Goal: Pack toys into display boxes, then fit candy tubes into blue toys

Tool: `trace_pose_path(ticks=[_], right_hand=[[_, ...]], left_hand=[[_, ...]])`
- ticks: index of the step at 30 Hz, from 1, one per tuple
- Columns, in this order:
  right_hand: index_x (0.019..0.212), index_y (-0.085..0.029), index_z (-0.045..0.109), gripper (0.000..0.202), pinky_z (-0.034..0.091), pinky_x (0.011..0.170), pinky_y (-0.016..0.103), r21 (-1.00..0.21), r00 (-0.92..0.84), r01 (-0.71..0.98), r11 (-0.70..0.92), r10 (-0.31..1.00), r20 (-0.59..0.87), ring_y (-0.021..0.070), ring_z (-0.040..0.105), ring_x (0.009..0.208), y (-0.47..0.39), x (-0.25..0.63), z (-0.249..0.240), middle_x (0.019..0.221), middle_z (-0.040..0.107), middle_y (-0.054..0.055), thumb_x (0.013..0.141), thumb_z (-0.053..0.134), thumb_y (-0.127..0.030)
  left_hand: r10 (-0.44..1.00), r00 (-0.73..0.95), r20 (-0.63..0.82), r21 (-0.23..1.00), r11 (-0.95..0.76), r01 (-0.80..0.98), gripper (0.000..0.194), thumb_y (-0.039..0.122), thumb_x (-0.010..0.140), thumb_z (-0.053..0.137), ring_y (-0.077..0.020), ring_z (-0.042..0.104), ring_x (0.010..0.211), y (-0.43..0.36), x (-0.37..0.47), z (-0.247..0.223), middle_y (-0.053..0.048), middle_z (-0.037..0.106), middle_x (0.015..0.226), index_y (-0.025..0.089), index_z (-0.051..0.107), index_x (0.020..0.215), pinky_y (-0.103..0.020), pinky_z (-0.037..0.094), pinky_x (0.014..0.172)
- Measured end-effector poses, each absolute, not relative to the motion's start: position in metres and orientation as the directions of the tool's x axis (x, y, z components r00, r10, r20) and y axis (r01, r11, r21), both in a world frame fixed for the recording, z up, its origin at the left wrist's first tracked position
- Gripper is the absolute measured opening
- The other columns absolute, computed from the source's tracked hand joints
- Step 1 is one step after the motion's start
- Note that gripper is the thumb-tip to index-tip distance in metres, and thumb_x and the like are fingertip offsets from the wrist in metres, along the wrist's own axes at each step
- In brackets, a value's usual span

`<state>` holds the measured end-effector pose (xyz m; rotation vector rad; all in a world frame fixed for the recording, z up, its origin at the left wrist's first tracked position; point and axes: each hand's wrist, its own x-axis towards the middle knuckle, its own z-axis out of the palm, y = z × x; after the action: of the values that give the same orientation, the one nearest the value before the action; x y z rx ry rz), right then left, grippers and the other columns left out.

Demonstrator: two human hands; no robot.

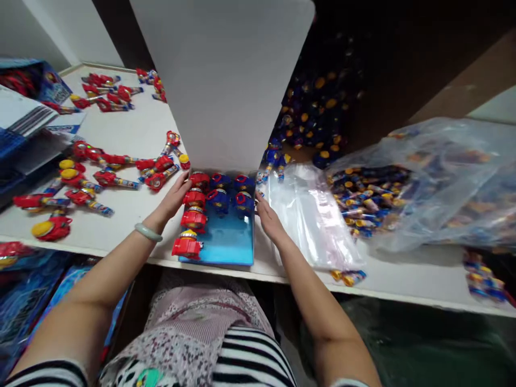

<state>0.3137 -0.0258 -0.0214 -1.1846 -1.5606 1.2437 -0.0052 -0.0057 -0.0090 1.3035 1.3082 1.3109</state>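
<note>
A blue display box (pixel 228 244) with a tall white lid standing up behind it (pixel 226 80) lies on the white table in front of me. Red toys (pixel 194 217) form a column along its left side, and blue toys (pixel 220 200) fill the back middle and right. The box's front middle and right show bare blue bottom. My left hand (pixel 176 196) touches the left side near the back, its fingers partly hidden by the edge. On the opposite side, my right hand (pixel 268 217) rests against the box wall with fingers loosely extended. Neither hand is wrapped round a toy.
Loose red toys (pixel 116 180) are scattered on the left. A stack of clear plastic bags (pixel 310 220) lies right of the box. Beyond it, a large plastic bag (pixel 455 188) holds candy-like tubes (pixel 368 201). Dark blue toys (pixel 314 115) are heaped behind.
</note>
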Motion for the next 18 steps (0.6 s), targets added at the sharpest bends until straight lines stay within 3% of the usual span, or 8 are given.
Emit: trace_pose_path(ticks=[3,6,9,12,15,18], right_hand=[[0.14,-0.032,0.059,0.07,0.053,0.101,0.049,-0.979,-0.329,0.205,0.02,0.943,-0.049,0.0284,0.056,0.132,0.007,0.319,-0.018,0.15,0.054,0.006,0.085,0.052,-0.074],[0.125,-0.022,0.069,0.052,0.057,0.093,0.047,-0.909,-0.118,0.414,-0.052,0.987,-0.11,0.0284,0.067,0.115,0.064,0.335,-0.007,0.125,0.071,0.012,0.089,0.058,-0.057],[0.136,-0.012,0.058,0.053,0.048,0.104,0.049,-0.829,0.162,0.547,-0.118,0.986,-0.034,0.0307,0.062,0.123,0.126,0.345,0.008,0.126,0.069,0.018,0.091,0.058,-0.04],[0.146,-0.007,0.044,0.066,0.044,0.109,0.049,-0.757,0.268,0.624,-0.194,0.963,-0.025,0.0338,0.059,0.126,0.165,0.331,0.02,0.13,0.064,0.024,0.087,0.063,-0.032],[0.149,-0.011,0.037,0.076,0.045,0.106,0.053,-0.741,0.205,0.655,-0.15,0.979,-0.017,0.0362,0.059,0.125,0.181,0.293,0.033,0.136,0.059,0.025,0.084,0.068,-0.036],[0.146,-0.024,0.043,0.075,0.05,0.1,0.051,-0.759,0.021,0.651,0.01,0.999,0.031,0.0337,0.062,0.121,0.18,0.251,0.05,0.139,0.059,0.02,0.081,0.072,-0.047]], left_hand=[[0.976,-0.192,0.098,0.993,-0.085,0.077,0.067,0.057,0.086,0.063,-0.0288,0.045,0.14,-0.007,-0.01,-0.018,-0.009,0.049,0.15,0.022,0.05,0.142,-0.042,0.04,0.116],[0.975,-0.214,0.062,0.998,-0.057,0.033,0.063,0.055,0.087,0.063,-0.0258,0.052,0.132,-0.004,-0.014,-0.024,-0.008,0.053,0.145,0.025,0.05,0.141,-0.036,0.049,0.105],[0.965,-0.257,0.058,0.996,-0.072,-0.045,0.057,0.056,0.085,0.062,-0.0216,0.063,0.111,0.005,-0.026,-0.026,-0.011,0.061,0.132,0.021,0.057,0.13,-0.029,0.055,0.085],[0.888,-0.455,0.068,0.993,-0.105,-0.056,0.049,0.047,0.077,0.07,-0.0162,0.066,0.088,0.016,-0.052,-0.021,-0.01,0.067,0.109,0.016,0.061,0.114,-0.024,0.053,0.072],[0.797,-0.589,0.134,0.989,-0.067,0.135,0.032,0.035,0.078,0.062,-0.0147,0.063,0.077,0.025,-0.086,-0.014,-0.007,0.067,0.095,0.014,0.06,0.102,-0.026,0.051,0.071],[0.792,-0.578,0.195,0.942,0.012,0.334,0.017,0.023,0.077,0.059,-0.0158,0.061,0.076,0.032,-0.11,-0.011,-0.004,0.066,0.085,0.014,0.063,0.091,-0.029,0.051,0.075]])
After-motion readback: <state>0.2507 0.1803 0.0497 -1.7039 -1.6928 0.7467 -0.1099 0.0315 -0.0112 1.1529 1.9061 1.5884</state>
